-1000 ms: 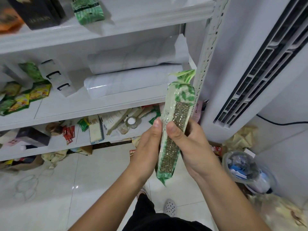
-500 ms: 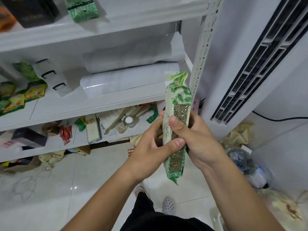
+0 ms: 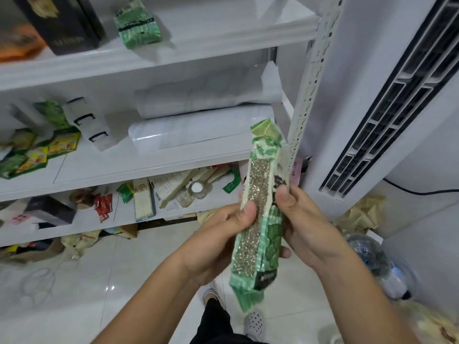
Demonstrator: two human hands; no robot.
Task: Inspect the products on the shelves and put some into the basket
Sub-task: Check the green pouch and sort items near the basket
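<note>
I hold a long green packet of small green beans upright in front of me, its clear window showing the beans. My left hand grips its left edge with the thumb across the front. My right hand grips the right side, thumb on top. The white shelves stand behind and to the left, carrying more products. No basket is in view.
A green packet and a black box sit on the top shelf, white paper rolls on the middle one, mixed packets on the lowest. A white standing air conditioner is at the right, with bags on the floor beside it.
The packet has turned slightly so its side panel shows, and my left thumb has slid from across the front to the left edge. Both hands keep hold of it.
</note>
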